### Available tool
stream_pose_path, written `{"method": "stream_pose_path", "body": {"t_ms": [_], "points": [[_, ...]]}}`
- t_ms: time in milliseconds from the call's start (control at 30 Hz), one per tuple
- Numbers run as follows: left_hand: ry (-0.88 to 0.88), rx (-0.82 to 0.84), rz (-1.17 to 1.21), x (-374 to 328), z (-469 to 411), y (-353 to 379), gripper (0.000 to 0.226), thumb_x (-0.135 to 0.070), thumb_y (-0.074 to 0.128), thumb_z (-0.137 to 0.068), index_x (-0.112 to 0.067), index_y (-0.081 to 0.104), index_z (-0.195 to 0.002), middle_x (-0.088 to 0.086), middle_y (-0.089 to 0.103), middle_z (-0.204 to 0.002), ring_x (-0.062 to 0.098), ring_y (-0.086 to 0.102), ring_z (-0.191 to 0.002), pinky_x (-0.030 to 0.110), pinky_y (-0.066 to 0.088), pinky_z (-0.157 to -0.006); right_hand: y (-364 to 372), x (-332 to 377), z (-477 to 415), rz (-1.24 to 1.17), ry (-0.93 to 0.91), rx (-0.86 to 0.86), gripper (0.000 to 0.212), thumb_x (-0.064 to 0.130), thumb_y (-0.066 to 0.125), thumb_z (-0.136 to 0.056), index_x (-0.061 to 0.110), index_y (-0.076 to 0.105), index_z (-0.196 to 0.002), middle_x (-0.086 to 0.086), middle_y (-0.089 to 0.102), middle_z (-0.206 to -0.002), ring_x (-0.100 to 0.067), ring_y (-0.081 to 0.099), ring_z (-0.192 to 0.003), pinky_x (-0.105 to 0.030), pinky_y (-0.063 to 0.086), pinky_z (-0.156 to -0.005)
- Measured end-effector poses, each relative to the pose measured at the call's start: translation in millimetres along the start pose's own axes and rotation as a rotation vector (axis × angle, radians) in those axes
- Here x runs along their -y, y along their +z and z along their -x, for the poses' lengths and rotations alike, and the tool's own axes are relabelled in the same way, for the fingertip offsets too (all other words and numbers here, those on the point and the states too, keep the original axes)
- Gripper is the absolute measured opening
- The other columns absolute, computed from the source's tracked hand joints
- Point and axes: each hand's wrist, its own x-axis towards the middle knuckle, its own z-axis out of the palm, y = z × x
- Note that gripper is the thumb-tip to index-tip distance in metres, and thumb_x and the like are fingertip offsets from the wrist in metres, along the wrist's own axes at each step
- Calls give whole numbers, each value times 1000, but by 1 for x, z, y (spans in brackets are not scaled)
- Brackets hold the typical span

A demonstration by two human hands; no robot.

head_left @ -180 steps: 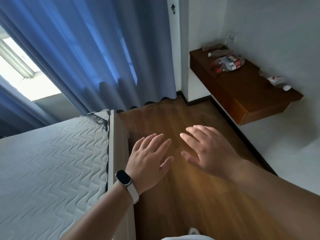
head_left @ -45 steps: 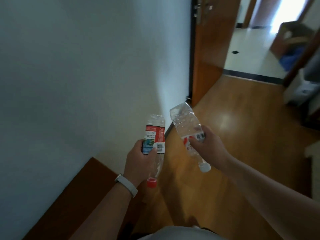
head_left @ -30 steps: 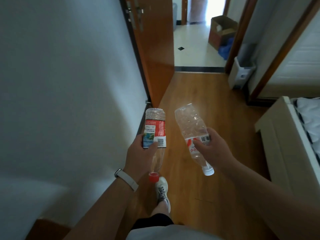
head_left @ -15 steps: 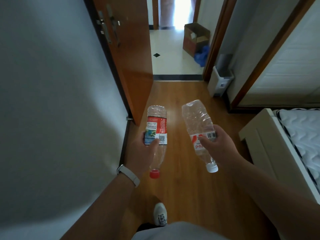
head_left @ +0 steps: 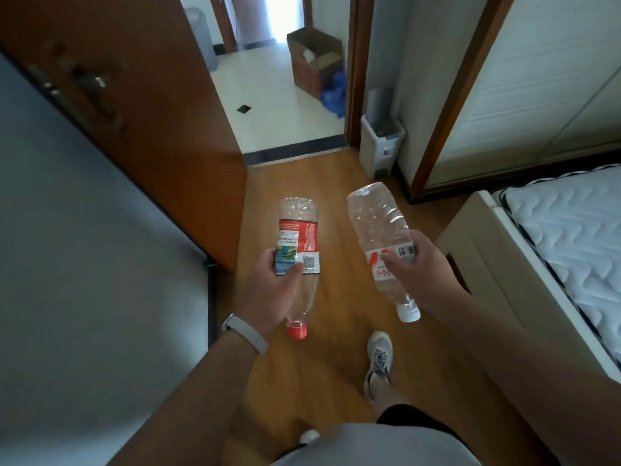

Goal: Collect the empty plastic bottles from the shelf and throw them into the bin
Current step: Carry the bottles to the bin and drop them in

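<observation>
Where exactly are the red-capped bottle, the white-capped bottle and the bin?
red-capped bottle [head_left: 297,240]: head view, on its label.
white-capped bottle [head_left: 376,216]: head view, on its clear body.
bin [head_left: 379,153]: head view, on its front wall.

I hold two empty plastic bottles: one with a red cap in my left hand, one with a white cap in my right hand. Ahead I count one bin, one cardboard box, one open door and one bed.
</observation>
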Motion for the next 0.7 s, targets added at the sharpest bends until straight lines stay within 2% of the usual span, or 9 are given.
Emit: {"method": "stream_pose_path", "body": {"t_ms": [100,200,333,433,500,600,700], "points": [[30,4,-13,-36,-35,27,19,-29,70,-91,-35,57,-104,-13,69,-98,-2,69,-84,21,57,-69,-27,2,-51,-38,10,-2,30,35,65,-91,29,50,-116,7,67,-94,-10,70,-75,-29,59,-60],[51,17,-21,-75,-72,56,22,-24,70,-91,-25,58,-110,-12,68,-99,2,70,-87,13,54,-63,-61,6,-96,-73,2,-8,30,35,65,-91,29,49,-117,9,66,-96,-9,69,-77,-27,58,-60],[106,6,-80,-114,-120,96,26,-28,70,-91,-23,59,-113,-9,70,-102,5,70,-89,20,58,-69,-103,5,-147,-60,0,-20,31,37,65,-91,29,50,-118,8,66,-98,-9,69,-80,-27,59,-60],[131,58,-125,-135,-150,117,27,-32,70,-91,-25,59,-114,-11,71,-103,3,70,-88,27,60,-72,-126,6,-176,-72,12,-56,27,35,64,-92,30,50,-114,7,66,-95,-10,70,-76,-28,59,-58],[125,89,-120,-145,-167,127,28,-31,70,-91,-25,58,-116,-11,71,-103,1,70,-87,26,60,-71,-135,5,-191,-85,15,-78,23,33,64,-92,31,50,-110,7,67,-92,-9,70,-72,-25,58,-55],[123,95,-97,-153,-195,133,29,-27,70,-91,-22,58,-117,-10,70,-105,4,71,-90,22,59,-70,-138,2,-215,-80,39,-85,29,34,64,-91,30,50,-116,8,66,-96,-7,69,-77,-23,56,-58],[126,97,-89,-154,-225,133,28,-25,70,-91,-21,58,-117,-11,69,-104,4,70,-90,19,57,-67,-132,7,-244,-71,69,-89,37,38,65,-90,27,49,-122,7,66,-102,-11,69,-85,-33,61,-71]]}}
